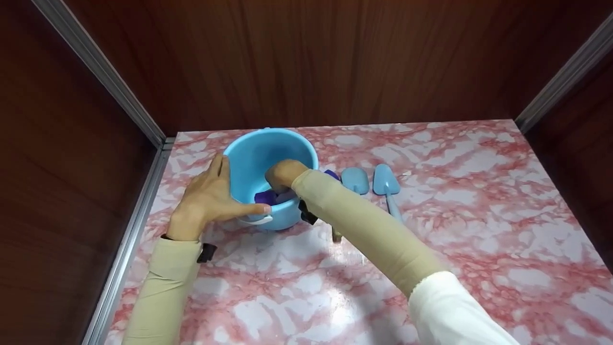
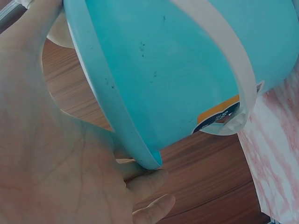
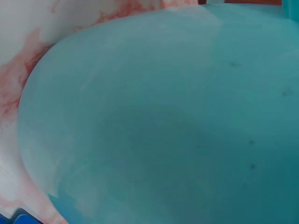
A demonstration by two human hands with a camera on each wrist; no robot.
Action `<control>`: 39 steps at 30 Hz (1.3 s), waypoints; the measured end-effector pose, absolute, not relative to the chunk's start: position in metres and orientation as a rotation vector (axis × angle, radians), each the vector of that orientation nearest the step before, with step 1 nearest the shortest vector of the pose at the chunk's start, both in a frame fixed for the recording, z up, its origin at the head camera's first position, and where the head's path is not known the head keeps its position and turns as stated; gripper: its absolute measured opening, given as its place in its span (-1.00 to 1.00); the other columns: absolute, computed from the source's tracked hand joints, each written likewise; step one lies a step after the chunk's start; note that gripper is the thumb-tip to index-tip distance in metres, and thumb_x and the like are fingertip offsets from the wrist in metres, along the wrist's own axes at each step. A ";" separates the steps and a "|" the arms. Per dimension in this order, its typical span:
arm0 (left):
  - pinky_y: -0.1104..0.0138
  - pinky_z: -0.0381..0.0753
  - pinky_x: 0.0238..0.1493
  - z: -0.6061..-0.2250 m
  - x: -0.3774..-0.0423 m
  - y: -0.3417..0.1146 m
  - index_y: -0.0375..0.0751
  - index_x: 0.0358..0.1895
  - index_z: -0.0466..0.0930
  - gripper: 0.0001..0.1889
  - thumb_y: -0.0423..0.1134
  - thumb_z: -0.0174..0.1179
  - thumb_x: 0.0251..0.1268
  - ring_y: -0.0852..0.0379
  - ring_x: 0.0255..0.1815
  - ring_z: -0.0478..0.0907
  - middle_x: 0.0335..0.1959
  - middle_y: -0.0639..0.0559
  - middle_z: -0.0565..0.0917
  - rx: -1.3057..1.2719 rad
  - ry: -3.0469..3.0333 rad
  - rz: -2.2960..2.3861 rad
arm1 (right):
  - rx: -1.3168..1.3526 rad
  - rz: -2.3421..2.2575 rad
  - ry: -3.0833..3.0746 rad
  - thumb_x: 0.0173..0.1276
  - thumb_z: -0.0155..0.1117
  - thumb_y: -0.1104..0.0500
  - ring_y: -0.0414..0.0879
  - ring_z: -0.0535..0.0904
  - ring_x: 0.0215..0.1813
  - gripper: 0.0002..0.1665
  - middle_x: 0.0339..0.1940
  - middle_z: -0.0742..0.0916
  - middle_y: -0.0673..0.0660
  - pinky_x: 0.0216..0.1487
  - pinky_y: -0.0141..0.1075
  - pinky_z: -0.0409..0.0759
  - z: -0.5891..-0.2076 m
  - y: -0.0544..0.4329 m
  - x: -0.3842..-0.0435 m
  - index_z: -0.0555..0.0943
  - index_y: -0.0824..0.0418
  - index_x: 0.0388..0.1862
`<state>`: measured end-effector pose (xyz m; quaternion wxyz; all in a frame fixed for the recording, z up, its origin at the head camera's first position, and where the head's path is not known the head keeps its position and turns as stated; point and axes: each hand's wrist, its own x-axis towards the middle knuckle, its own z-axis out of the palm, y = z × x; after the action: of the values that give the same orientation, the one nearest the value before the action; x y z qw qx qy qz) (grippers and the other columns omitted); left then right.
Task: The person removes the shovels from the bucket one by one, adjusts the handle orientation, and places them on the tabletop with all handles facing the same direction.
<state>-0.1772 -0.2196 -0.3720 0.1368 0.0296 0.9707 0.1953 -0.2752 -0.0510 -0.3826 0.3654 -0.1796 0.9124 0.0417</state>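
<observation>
A light-blue bucket (image 1: 249,143) with a white handle (image 1: 258,220) stands on the marbled surface. My left hand (image 1: 203,199) lies along its left side, thumb stretched over the near rim and fingers fairly straight against the edge. Past the rim, fingertips (image 2: 154,182) show in the left wrist view. My right hand (image 1: 285,175) reaches down into the bucket, bent at the wrist. Right below it is a dark purple object (image 1: 265,197) with a paler purple part; its kind is unclear. My right fingertips are hidden, and the right wrist view shows only the bucket's outer wall (image 3: 154,116).
Right of the bucket lie a wide blue scoop-like blade (image 1: 355,180) and a blue pointed trowel (image 1: 386,179). A purple piece (image 1: 332,175) and a brown handle end (image 1: 336,235) show beside my right forearm. Dark wood panels (image 1: 335,62) enclose the back and sides.
</observation>
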 end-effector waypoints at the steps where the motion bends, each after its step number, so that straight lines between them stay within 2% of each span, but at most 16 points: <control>1: -0.48 0.14 0.54 -0.372 -0.177 -0.220 -0.11 0.77 -0.47 0.74 0.83 0.27 -0.36 -0.53 0.71 -0.03 0.79 -0.25 -0.18 0.087 2.811 0.563 | -0.531 0.176 2.337 0.55 0.35 0.15 0.04 0.56 0.06 -0.67 -0.06 0.65 0.14 0.42 -0.06 0.59 -0.382 -0.050 -0.277 0.69 0.19 0.22; 6: -0.49 0.12 0.55 -0.372 -0.178 -0.219 -0.11 0.77 -0.47 0.73 0.83 0.27 -0.35 -0.54 0.71 -0.03 0.79 -0.25 -0.19 0.094 2.808 0.561 | -0.610 0.226 2.339 0.47 0.45 0.08 0.06 0.54 0.02 -0.62 -0.09 0.64 0.15 0.41 -0.01 0.57 -0.378 -0.046 -0.281 0.68 0.19 0.18; 10: -0.49 0.06 0.57 -0.372 -0.179 -0.219 -0.13 0.76 -0.48 0.73 0.83 0.26 -0.34 -0.54 0.72 -0.07 0.80 -0.24 -0.24 0.095 2.798 0.554 | -0.645 0.252 2.415 0.42 0.52 -0.02 0.04 0.51 -0.03 -0.56 -0.20 0.58 0.11 0.42 0.00 0.59 -0.373 -0.043 -0.279 0.66 0.19 0.12; 14: -0.48 -0.01 0.60 -0.372 -0.179 -0.218 -0.15 0.76 -0.49 0.74 0.83 0.28 -0.32 -0.53 0.73 -0.10 0.80 -0.24 -0.27 0.094 2.793 0.551 | -0.704 0.294 2.548 0.49 0.43 0.05 0.02 0.49 -0.11 -0.61 -0.27 0.57 0.11 0.34 -0.03 0.68 -0.369 -0.041 -0.276 0.69 0.23 0.15; 17: -0.48 -0.03 0.60 -0.372 -0.180 -0.218 -0.15 0.76 -0.48 0.73 0.83 0.27 -0.32 -0.52 0.73 -0.10 0.80 -0.24 -0.27 0.098 2.793 0.546 | -0.705 0.288 2.608 0.53 0.34 0.17 0.01 0.50 -0.13 -0.64 -0.21 0.63 0.13 0.30 -0.04 0.72 -0.365 -0.040 -0.276 0.69 0.24 0.23; 24: -0.48 -0.03 0.60 -0.371 -0.181 -0.217 -0.16 0.76 -0.49 0.74 0.84 0.25 -0.34 -0.54 0.73 -0.15 0.80 -0.24 -0.31 0.089 2.785 0.542 | -0.701 0.319 2.671 0.50 0.33 0.24 0.00 0.56 -0.10 -0.57 -0.02 0.75 0.17 0.27 -0.04 0.75 -0.349 -0.035 -0.276 0.65 0.19 0.32; 30: -0.45 0.16 0.56 -0.371 -0.178 -0.218 -0.12 0.77 -0.48 0.73 0.84 0.26 -0.34 -0.54 0.70 -0.02 0.79 -0.25 -0.17 0.091 2.797 0.573 | -0.702 0.272 2.701 0.43 0.45 0.19 0.06 0.66 0.06 -0.41 0.14 0.74 0.18 0.32 -0.05 0.72 -0.332 -0.022 -0.279 0.57 0.16 0.41; 32: -0.45 0.22 0.54 -0.371 -0.177 -0.219 -0.09 0.77 -0.46 0.72 0.84 0.27 -0.34 -0.52 0.69 0.03 0.78 -0.24 -0.12 0.094 2.804 0.589 | -0.693 0.156 2.680 0.43 0.45 0.21 0.07 0.69 0.01 -0.44 0.09 0.73 0.19 0.22 -0.06 0.77 -0.325 -0.015 -0.282 0.57 0.18 0.38; 37: -0.44 0.24 0.53 -0.371 -0.177 -0.218 -0.05 0.78 -0.43 0.71 0.84 0.28 -0.36 -0.48 0.67 0.08 0.77 -0.22 -0.07 0.087 2.804 0.610 | -0.688 -0.146 2.522 0.52 0.34 0.26 0.03 0.68 -0.27 -0.70 -0.23 0.67 0.16 -0.11 -0.17 0.84 -0.310 0.006 -0.293 0.69 0.22 0.19; 39: -0.44 0.25 0.53 -0.371 -0.177 -0.218 -0.04 0.78 -0.44 0.72 0.83 0.30 -0.37 -0.48 0.67 0.08 0.77 -0.22 -0.08 0.077 2.802 0.608 | -0.709 -0.231 2.454 0.57 0.28 0.27 0.02 0.67 -0.36 -0.80 -0.34 0.66 0.16 -0.13 -0.19 0.84 -0.307 0.016 -0.297 0.75 0.23 0.07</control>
<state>-0.1770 -0.2178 -0.3707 0.1363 0.0267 0.9678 0.2101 -0.2970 0.0160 -0.3066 0.2844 -0.2651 0.9173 -0.0863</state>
